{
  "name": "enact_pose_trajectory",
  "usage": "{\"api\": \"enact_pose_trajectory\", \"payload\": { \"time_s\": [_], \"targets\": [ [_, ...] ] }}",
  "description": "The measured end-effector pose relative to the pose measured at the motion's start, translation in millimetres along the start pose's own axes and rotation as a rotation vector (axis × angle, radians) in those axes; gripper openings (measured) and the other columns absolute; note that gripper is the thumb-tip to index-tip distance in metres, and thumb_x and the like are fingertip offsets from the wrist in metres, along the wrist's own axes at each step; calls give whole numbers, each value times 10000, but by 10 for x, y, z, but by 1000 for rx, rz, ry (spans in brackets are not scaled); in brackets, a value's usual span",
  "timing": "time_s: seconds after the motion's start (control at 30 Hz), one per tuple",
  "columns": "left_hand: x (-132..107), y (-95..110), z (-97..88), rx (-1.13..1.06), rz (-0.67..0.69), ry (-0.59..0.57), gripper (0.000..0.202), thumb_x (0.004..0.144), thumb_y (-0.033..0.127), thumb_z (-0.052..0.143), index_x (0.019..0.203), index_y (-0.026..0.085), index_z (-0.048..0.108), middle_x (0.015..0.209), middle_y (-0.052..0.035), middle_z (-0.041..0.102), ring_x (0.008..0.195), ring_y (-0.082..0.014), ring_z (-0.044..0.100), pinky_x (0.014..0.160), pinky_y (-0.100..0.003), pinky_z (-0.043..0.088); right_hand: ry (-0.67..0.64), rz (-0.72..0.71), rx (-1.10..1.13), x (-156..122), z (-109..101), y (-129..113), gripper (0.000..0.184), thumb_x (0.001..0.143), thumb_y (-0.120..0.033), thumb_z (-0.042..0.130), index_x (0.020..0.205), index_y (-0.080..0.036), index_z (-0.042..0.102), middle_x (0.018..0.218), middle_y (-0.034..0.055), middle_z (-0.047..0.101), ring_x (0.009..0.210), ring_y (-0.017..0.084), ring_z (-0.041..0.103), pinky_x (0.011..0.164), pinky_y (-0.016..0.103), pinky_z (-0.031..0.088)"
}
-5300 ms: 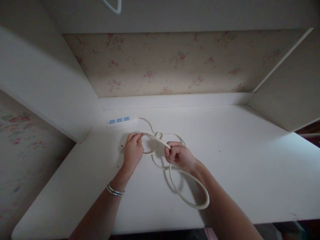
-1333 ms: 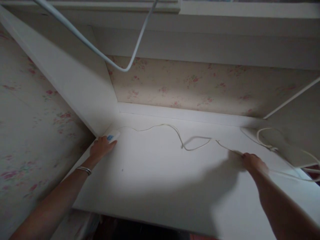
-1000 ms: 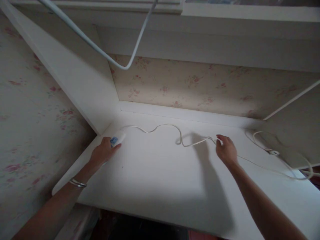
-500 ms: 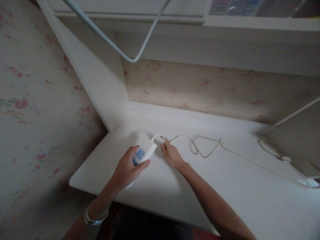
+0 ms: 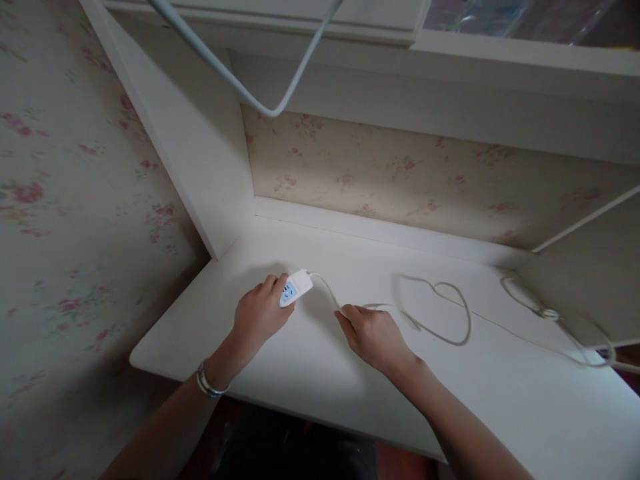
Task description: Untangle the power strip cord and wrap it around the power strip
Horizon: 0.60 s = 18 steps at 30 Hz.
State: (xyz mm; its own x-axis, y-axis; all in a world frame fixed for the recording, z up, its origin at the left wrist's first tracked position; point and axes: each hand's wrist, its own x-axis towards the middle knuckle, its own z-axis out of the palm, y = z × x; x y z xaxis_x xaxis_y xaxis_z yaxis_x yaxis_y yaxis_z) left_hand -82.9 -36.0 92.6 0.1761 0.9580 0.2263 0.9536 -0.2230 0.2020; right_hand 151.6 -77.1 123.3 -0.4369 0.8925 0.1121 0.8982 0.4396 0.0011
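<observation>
My left hand [image 5: 260, 317] is closed around a white power strip [image 5: 296, 288] with blue sockets, held just over the white desk [image 5: 320, 373] near its left end. A white cord [image 5: 440, 320] leaves the strip's far end and runs right across the desk in a loose loop. My right hand [image 5: 374, 337] pinches this cord a short way from the strip, fingers closed on it. The cord's far part [image 5: 540, 308] lies in another loop at the right, near the side panel.
White side panels close the desk in on the left [image 5: 190, 147] and right [image 5: 590, 267]. Floral wallpaper [image 5: 400, 173] covers the back. A shelf [image 5: 380, 40] hangs overhead, with a pale cable [image 5: 235, 83] dangling below it. The desk's front edge is near my arms.
My left hand has lowered the strip toward the desk. My right hand has slid back along the cord toward me, pulling the loop to the right.
</observation>
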Motion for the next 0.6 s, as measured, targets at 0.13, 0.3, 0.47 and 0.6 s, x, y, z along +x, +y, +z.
{"api": "enact_pose_trajectory", "payload": {
  "time_s": [0.13, 0.3, 0.47, 0.6],
  "targets": [
    [-20, 101, 73, 57, 112, -55, 437, 805, 267, 533, 1241, 260, 502, 1016, -113, 615, 882, -260, 608, 764, -357, 430, -54, -225, 0, -67, -177, -62, 338, 974, -303, 356, 792, -179, 612, 690, 55, 671, 574, 156, 600, 514, 272, 262],
    [-90, 247, 96, 32, 430, -210, 428, 741, 245, 610, 1164, 273, 548, 1010, -82, 639, 885, -254, 618, 781, -369, 450, -259, -542, 197, 78, -352, -152, 337, 927, -386, 492, 719, -167, 643, 667, 46, 669, 591, 138, 590, 529, 255, 285],
    [-209, 325, 13, -135, 724, -365, 270, 744, 346, 630, 993, 244, 613, 917, -30, 672, 846, -227, 638, 783, -338, 473, -402, -463, 845, 352, -381, 10, 338, 802, -505, 629, 796, -171, 678, 690, -6, 639, 629, 98, 558, 558, 198, 348],
    [-336, 363, -113, -227, 802, -291, 425, 713, 323, 639, 1125, 247, 567, 1017, -36, 666, 905, -223, 631, 820, -340, 470, -340, -147, 1164, 446, -113, 158, 376, 701, -510, 711, 711, -145, 622, 574, -49, 512, 546, 79, 449, 493, 191, 305]
  ]
}}
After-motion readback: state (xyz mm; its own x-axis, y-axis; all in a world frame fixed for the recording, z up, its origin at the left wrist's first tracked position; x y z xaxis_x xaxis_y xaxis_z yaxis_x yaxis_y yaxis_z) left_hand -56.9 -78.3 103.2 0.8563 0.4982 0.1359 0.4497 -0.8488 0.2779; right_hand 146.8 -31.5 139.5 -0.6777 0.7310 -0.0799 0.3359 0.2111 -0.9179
